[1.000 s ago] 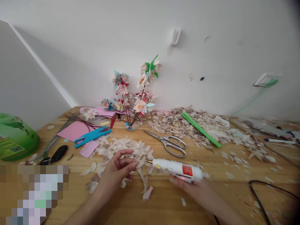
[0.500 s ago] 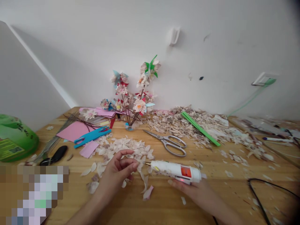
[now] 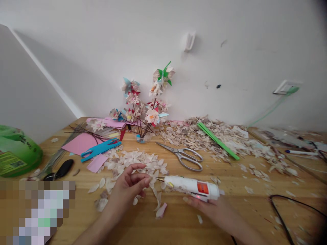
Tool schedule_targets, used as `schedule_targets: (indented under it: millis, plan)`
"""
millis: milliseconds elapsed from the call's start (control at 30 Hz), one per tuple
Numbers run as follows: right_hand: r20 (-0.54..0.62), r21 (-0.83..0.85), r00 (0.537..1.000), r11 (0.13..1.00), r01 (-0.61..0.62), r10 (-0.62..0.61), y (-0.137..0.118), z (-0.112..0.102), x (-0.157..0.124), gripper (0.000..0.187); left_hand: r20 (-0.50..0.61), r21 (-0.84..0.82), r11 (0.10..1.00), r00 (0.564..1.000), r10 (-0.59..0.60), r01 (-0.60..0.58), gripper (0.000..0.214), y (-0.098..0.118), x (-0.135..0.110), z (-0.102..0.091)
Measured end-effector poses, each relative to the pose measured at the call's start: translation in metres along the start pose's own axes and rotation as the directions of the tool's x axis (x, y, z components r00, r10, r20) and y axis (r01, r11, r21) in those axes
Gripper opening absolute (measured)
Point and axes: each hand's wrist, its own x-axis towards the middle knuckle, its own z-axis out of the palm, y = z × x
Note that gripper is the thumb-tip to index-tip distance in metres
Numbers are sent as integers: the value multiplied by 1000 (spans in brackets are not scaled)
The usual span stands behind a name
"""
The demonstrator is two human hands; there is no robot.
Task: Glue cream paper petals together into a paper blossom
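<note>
My right hand [image 3: 204, 204] is wrapped round the handle of a white hot glue gun [image 3: 182, 185], which lies level with its metal nozzle pointing left. A small red light glows on its side. The nozzle tip is right by the fingertips of my left hand [image 3: 133, 183]. Thumb and fingers of that hand are pinched together; what they hold, if anything, is too small or hidden to make out. Behind and beneath the left hand lies a loose heap of pale dried petals [image 3: 136, 157]. A pink-tipped curled petal [image 3: 161, 211] rests just in front of the nozzle.
Scissors [image 3: 182, 155] lie beyond the glue gun. Handmade flowers on twigs [image 3: 153, 115] stand in a small clear holder near the wall. Around them are a green strip [image 3: 218, 140], blue strips [image 3: 100, 149], pink paper [image 3: 79, 144], a green container [image 3: 19, 149] and a black cable [image 3: 278, 217].
</note>
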Motion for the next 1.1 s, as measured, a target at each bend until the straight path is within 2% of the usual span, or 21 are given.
schedule_targets:
  millis: [433,700,933,1100]
  plan:
    - [21,55,999,998,27,-29,-2,-1,0,34,-15,-38,999,1000,-4,3,49,1,-1,1]
    - [33,33,999,999,26,-27,-4,-2,-1,31,-30,-21,1000,1000,-2,1,47,4,-1,4]
    - [-9,9,1000,1000,-4,4,-3,-1,0,29,-17,-20,1000,1000,2,-3,47,1,-1,2]
    - [8,15,1000,1000,27,-27,-1,0,0,26,-8,-24,1000,1000,1,-2,47,0,-1,1]
